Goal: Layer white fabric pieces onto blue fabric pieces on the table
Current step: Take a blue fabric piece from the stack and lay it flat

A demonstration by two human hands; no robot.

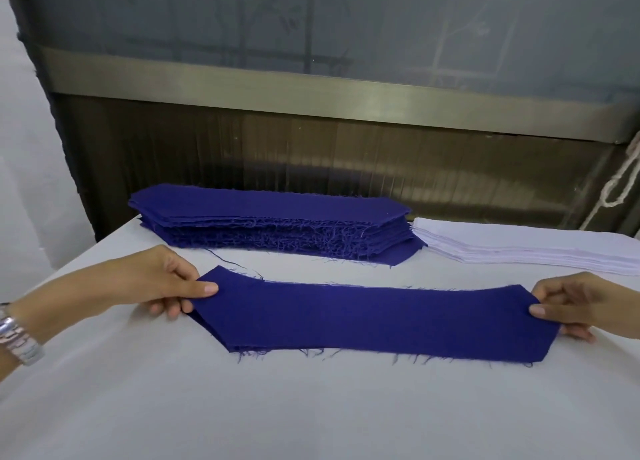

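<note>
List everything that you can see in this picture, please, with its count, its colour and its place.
blue piece: one, perhaps with more layers under it, dark blue, flat on the near middle of the table
blue stack: one pile of many pieces, dark blue, behind the blue piece
white stack: one pile, white, far right, beside the blue stack
table: one, white, under all the fabric
rail: one, dull metal, across the wall behind the table
cord: one, white, hanging at the right edge
watch: one, silver, on the left wrist
left hand: one, pinches the left end of the blue piece
right hand: one, pinches its right end
</note>
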